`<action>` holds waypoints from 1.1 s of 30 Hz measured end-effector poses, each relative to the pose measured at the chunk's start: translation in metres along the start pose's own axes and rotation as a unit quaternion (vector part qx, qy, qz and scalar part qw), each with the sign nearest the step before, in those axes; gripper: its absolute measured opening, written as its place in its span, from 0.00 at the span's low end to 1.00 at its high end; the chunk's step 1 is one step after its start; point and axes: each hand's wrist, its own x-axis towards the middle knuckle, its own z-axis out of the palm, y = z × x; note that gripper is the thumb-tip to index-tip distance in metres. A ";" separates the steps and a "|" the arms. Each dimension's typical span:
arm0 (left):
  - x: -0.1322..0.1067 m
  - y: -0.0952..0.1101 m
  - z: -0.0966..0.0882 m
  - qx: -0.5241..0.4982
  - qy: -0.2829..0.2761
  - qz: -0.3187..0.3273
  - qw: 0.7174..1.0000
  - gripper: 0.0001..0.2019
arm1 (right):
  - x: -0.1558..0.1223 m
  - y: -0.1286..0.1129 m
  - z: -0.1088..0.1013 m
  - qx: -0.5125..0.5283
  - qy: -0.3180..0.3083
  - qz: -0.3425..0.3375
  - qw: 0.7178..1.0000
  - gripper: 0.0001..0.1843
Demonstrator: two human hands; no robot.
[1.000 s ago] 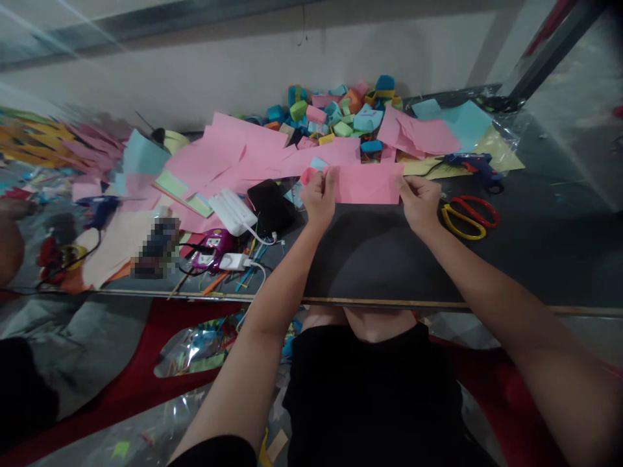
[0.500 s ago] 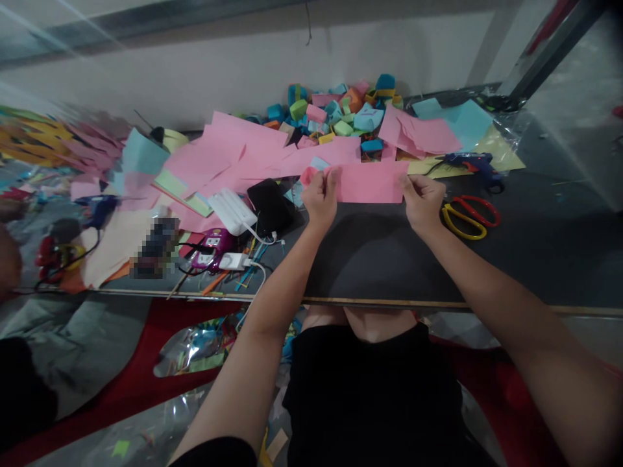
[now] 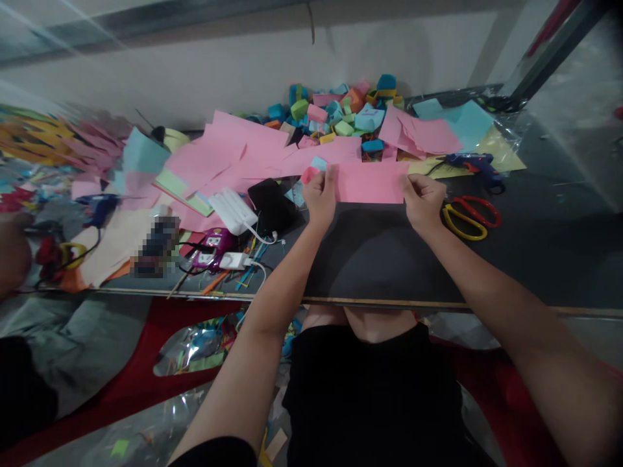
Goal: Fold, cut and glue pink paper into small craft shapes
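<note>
A pink paper rectangle [image 3: 370,182] lies on the dark tabletop [image 3: 384,259] in front of me. My left hand [image 3: 320,194] pinches its left end with closed fingers. At the right end, my right hand [image 3: 422,198] grips the paper with its fingers closed on the edge. The sheet is stretched flat between both hands.
Loose pink sheets [image 3: 233,155] and a heap of small coloured paper boxes [image 3: 341,110] lie behind. Yellow and red scissors [image 3: 470,217] and a blue glue gun [image 3: 474,165] rest at the right. A white power bank [image 3: 232,211], black pouch [image 3: 270,204] and cables sit left. Another person's hand [image 3: 12,250] is at far left.
My hands and the pink paper have stayed almost still. The other person's hand at far left has shifted slightly.
</note>
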 end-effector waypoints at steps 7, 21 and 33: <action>0.000 0.000 0.000 -0.004 -0.001 -0.010 1.000 0.30 | 0.000 0.008 -0.001 0.004 -0.006 0.001 1.000 0.33; 0.007 -0.007 -0.014 0.170 -0.235 0.292 0.912 0.30 | 0.016 0.051 0.000 0.106 -0.035 0.209 0.971 0.31; 0.003 -0.022 -0.009 0.256 -0.286 0.403 0.831 0.19 | 0.015 0.056 -0.001 0.023 -0.038 0.274 0.961 0.24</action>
